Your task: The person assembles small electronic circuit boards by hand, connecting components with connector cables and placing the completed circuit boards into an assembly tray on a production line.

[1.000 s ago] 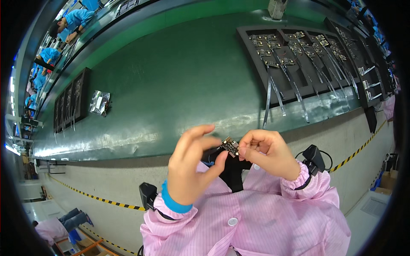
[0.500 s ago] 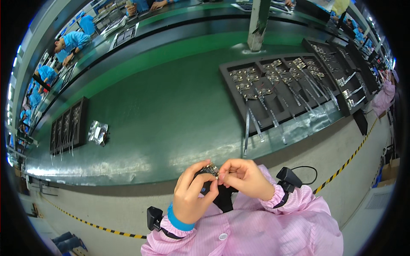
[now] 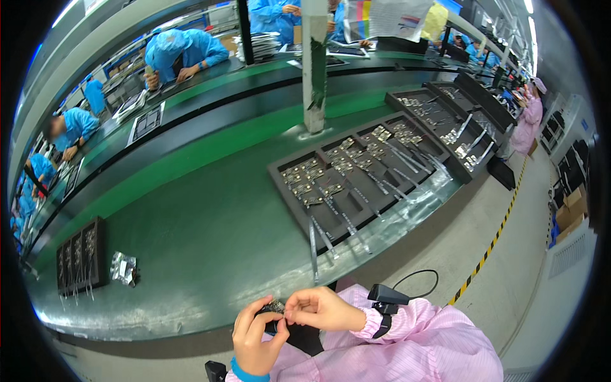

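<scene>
Close in front of my body, near the table's front edge, my left hand [image 3: 256, 337] grips a small circuit board [image 3: 275, 307] between thumb and fingers. Part of the board is hidden behind those fingers, and something dark shows beneath it. My right hand [image 3: 326, 309] meets the board's right side with thumb and index finger pinched together. Whatever lies inside that pinch is too small to make out. A blue band circles my left wrist, and pink sleeves cover both arms.
On the green table [image 3: 191, 254], a dark tray [image 3: 280, 175] holds several circuit boards with ribbon cables, some hanging over the edge. Further trays [image 3: 468, 169] stand at right. At left are a smaller tray [image 3: 100, 254] and a silvery bag [image 3: 123, 268]. A post [image 3: 314, 95] rises behind.
The view has swung to the right, so the trays and my hands appear further left. Both hands stay together at the circuit board, with the same grip.
</scene>
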Tool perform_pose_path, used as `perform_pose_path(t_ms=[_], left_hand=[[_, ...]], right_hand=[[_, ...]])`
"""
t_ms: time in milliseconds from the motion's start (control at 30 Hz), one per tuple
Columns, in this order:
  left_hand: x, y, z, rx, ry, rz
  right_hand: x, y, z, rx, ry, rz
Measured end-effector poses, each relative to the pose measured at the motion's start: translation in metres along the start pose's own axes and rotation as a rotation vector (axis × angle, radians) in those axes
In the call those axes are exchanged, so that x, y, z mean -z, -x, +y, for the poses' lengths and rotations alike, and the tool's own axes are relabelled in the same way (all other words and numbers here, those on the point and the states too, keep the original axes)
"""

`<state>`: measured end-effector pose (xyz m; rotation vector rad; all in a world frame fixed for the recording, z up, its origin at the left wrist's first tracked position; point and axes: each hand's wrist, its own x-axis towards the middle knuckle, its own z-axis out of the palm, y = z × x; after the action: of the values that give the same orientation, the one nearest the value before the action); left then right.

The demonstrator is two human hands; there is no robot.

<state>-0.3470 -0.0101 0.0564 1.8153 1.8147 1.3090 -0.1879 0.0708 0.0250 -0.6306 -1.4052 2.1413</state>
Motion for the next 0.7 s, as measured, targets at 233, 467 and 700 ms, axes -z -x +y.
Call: perform_pose_path(t_ms=[233, 467, 700], left_hand=[[0.008, -0.003, 0.007, -0.123, -0.017, -0.073], [0.007, -0.004, 0.013, -0.151, -0.052, -0.033], [0.008, 0.001, 0.013, -0.131, -0.105, -0.012]], right_hand=[[0.003, -0.002, 0.003, -0.012, 0.020, -0.038], [0.001, 0.000, 0.015, 0.063, -0.039, 0.002], [-0.003, 0.002, 0.015, 0.037, -0.047, -0.005]])
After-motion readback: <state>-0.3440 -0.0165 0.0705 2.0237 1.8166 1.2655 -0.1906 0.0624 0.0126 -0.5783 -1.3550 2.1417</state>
